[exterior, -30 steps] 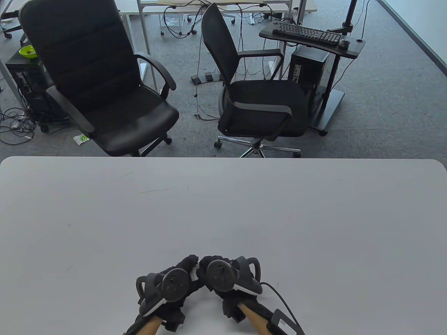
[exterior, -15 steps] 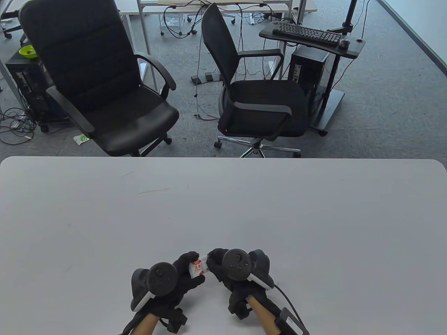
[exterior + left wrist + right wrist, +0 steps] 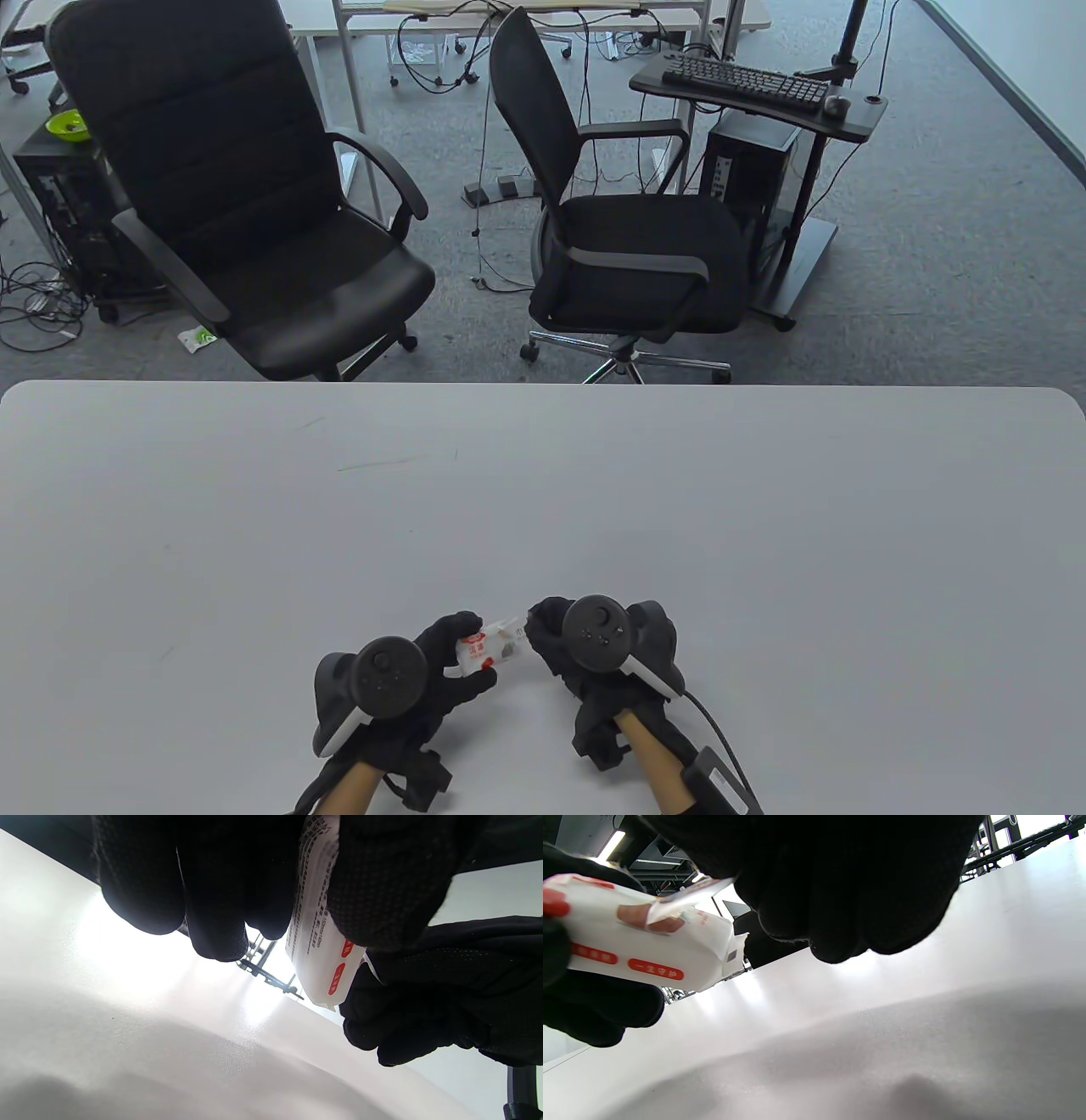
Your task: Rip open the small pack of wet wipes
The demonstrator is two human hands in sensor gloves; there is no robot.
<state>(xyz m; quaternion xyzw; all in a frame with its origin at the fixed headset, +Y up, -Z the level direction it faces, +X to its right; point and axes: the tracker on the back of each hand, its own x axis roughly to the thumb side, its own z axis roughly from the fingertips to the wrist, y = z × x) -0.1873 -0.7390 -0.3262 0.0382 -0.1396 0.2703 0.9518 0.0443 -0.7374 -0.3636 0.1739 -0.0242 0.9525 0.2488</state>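
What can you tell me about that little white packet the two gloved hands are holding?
The wet wipes pack is a small, soft white pouch with red labels and fine dark print, seemingly thin plastic film. It is held above the table, not resting on it. The left hand grips its body between thumb and fingers, while the right hand pinches a strip at its top edge, which in the right wrist view looks partly lifted away.

Wipes pack (image 3: 485,649) mostly covered by left hand (image 3: 441,671) fingers, its print too small to read. Right hand (image 3: 577,649) grip point hidden under tracker (image 3: 598,632). Both forearms cut off at bottom edge. Tear extent unclear.
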